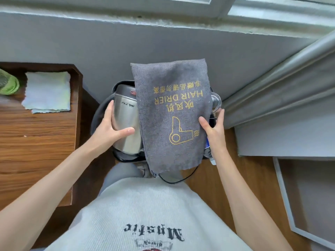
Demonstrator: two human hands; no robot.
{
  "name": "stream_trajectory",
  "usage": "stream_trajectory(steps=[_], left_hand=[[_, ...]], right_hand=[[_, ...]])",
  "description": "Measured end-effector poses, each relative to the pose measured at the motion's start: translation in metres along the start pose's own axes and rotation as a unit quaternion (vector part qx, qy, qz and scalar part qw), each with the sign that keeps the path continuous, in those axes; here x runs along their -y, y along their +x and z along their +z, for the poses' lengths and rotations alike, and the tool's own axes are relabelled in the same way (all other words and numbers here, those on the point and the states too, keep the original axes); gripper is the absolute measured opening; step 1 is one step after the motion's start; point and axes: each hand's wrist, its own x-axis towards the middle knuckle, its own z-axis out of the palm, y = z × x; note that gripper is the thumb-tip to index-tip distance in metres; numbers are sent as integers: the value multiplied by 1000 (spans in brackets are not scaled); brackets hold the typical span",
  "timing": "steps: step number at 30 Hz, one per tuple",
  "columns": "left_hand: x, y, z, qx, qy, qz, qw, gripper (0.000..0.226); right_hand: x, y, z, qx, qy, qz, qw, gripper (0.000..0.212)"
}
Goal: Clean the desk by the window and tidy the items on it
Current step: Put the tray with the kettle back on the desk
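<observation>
While my left hand (pixel 110 128) curls round the steel kettle (pixel 125 122), thumb across its front and fingers along its far side, my right hand (pixel 213 127) grips the right edge of the grey hair-drier bag (pixel 174 113), thumb on the cloth and fingers behind it. Both things sit on a black tray (pixel 125 158) that I carry in front of my body, away from the desk. That bag lies lengthwise over the tray's middle and right part, its yellow lettering upside down to me, its near end hanging over the tray's rim above a black cord (pixel 179 180). Just beyond my right fingers a clear glass (pixel 216 102) peeks out from under the bag. To my left stands the wooden desk (pixel 36 138), with a folded pale cloth (pixel 47 92) near its far corner and a green bottle (pixel 8 84) beside the cloth at the picture's edge. A grey curtain (pixel 282 78) hangs at the right, below the window sill (pixel 163 20).
</observation>
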Motion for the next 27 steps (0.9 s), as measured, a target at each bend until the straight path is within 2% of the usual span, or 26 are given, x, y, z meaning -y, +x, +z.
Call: stream_trajectory(steps=[6, 14, 21, 27], left_hand=[[15, -74, -15, -61, -3, -28, 998, 116], [50, -172, -63, -154, -25, -86, 984, 115], [95, -257, -146, -219, -69, -84, 970, 112], [153, -317, -271, -238, -73, -68, 966, 108]], right_hand=[[5, -40, 16, 69, -19, -23, 997, 129], [18, -106, 81, 163, -30, -53, 985, 132], [45, -172, 184, 221, -72, -92, 968, 134], [66, -255, 314, 226, -72, -106, 966, 131]])
